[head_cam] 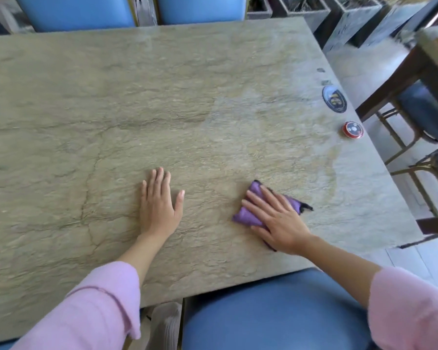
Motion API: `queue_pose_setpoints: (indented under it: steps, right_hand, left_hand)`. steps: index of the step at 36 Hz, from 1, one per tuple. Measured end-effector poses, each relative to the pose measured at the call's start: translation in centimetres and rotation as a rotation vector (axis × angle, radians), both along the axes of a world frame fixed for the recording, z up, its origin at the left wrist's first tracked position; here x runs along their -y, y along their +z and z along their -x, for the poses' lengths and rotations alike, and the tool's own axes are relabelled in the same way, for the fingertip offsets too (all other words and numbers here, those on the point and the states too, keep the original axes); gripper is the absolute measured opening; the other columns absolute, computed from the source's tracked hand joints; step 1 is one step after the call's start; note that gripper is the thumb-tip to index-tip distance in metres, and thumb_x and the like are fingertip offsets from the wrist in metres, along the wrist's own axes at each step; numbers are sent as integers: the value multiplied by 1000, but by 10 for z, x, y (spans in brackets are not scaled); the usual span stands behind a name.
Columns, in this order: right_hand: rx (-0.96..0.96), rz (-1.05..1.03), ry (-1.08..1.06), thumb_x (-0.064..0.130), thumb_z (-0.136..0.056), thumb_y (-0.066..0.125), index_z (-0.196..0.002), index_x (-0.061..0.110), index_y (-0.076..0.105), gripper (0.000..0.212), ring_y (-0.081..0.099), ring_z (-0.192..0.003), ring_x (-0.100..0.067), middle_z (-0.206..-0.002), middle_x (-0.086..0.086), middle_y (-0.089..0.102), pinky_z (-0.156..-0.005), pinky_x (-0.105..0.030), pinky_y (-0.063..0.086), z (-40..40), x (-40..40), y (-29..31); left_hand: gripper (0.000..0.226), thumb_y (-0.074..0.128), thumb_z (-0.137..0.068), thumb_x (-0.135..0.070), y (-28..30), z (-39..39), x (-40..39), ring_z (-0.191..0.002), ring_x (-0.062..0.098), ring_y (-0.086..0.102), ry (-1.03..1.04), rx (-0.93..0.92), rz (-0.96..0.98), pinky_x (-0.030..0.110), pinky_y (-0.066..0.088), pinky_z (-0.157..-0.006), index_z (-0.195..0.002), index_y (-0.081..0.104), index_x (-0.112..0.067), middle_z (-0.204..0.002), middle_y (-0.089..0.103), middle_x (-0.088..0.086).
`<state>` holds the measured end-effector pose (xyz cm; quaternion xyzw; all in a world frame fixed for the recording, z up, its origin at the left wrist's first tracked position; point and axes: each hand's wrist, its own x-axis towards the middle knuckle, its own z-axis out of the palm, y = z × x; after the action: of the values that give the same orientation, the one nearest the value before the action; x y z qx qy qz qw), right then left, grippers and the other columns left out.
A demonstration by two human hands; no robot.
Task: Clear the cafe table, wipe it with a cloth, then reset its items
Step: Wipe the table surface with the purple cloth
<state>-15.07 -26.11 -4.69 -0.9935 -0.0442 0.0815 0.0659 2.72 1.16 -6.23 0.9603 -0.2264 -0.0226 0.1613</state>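
Cafe table (162, 102), rectangular, greenish-grey stone-look top: filling most of the frame, its surface lying almost bare.

Purple cloth (245, 214) with dark edging, crumpled: lying on the tabletop at lower right of centre, pinned flat under the right hand (278, 218). That hand is pressing down with fingers spread and extended, palm on the fabric rather than curled around it; nothing is being pinched or lifted.

Left hand (159, 203): resting flat and open on bare stone at lower centre, well apart from the cloth, holding nothing, apparently bracing the body.

Round dark-blue table-number disc (334, 99) and small red round call button (352, 130): both sitting near the table's right edge, upper right of the frame, apart from each other and well apart from the cloth.

Blue padded chairs: two backs showing at the top edge (76, 11), one seat (276, 311) at the bottom.

Step in hand, judged: the wiping stage, clearing looking largely done. A paler, faintly sheened patch is showing across the right half of the top, suggesting the left half is not yet wiped.

Next move, judged: sweeping the cloth leftward under even palm pressure, the left hand shifting clear, and working around or lifting the two small right-edge items before resetting.
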Motion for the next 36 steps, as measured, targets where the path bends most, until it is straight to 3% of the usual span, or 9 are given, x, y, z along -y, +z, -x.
queue_pose_setpoints:
  steps: [3,6,9,14,20,24,30,32,36]
  right_hand:
    - [-13,-25,-366,62,-93,25,-154,33,26,68,8,-152,-26,-163,7,19,-119,-50,18,-30,41,3]
    - [12,-42,-755,61,-92,24,-154,28,26,70,6,-152,-31,-164,3,16,-120,-49,9,-89,59,3]
    - [-6,-96,-914,54,-98,32,-156,26,19,66,-2,-152,-32,-166,0,9,-121,-50,0,-156,46,4]
    - [8,-133,-542,54,-99,33,-156,27,22,64,0,-152,-31,-165,2,11,-120,-50,2,-206,-25,3]
    - [34,-141,-96,60,-96,28,-153,34,29,63,10,-152,-23,-163,9,21,-121,-45,9,-143,-53,-3]
    - [35,-91,-342,61,-96,27,-155,38,21,63,4,-153,-21,-164,13,13,-122,-48,7,-148,16,0]
    - [7,-136,-872,51,-99,31,-156,27,19,64,-4,-152,-32,-166,2,6,-120,-55,0,-253,100,5]
    - [-28,-143,-837,53,-98,30,-157,26,16,66,-7,-151,-33,-166,0,4,-120,-55,-3,-282,86,6]
    - [-12,-101,-470,59,-98,31,-156,32,19,65,-3,-152,-28,-165,5,9,-120,-51,0,-293,13,11]
  left_hand:
    - [66,32,-95,-47,-2,2,0,-148,27,22,3,40,-2,45,11,-121,-144,39,-3,-155,33,14]
    - [65,33,-96,-46,-2,1,1,-148,26,22,10,63,2,45,12,-121,-144,39,-4,-155,33,13]
    - [64,34,-96,-46,-3,2,2,-148,25,21,15,69,2,45,12,-121,-145,39,-5,-156,32,12]
    - [63,35,-97,-46,-1,3,1,-149,22,17,14,73,-2,45,13,-122,-145,39,-7,-157,30,10]
    - [62,39,-95,-44,0,3,2,-149,22,19,24,78,10,46,16,-121,-144,41,-6,-157,31,10]
    - [62,39,-96,-45,2,4,1,-150,20,15,31,59,-1,46,15,-121,-145,39,-7,-158,28,9]
    - [62,37,-98,-46,5,3,4,-150,20,13,31,44,-24,44,12,-122,-146,38,-7,-159,26,8]
    - [61,38,-98,-45,5,4,4,-150,20,13,30,44,-22,43,11,-122,-146,38,-8,-159,26,8]
    - [61,39,-97,-44,5,4,4,-150,20,14,31,49,-1,44,12,-122,-146,38,-8,-159,27,8]
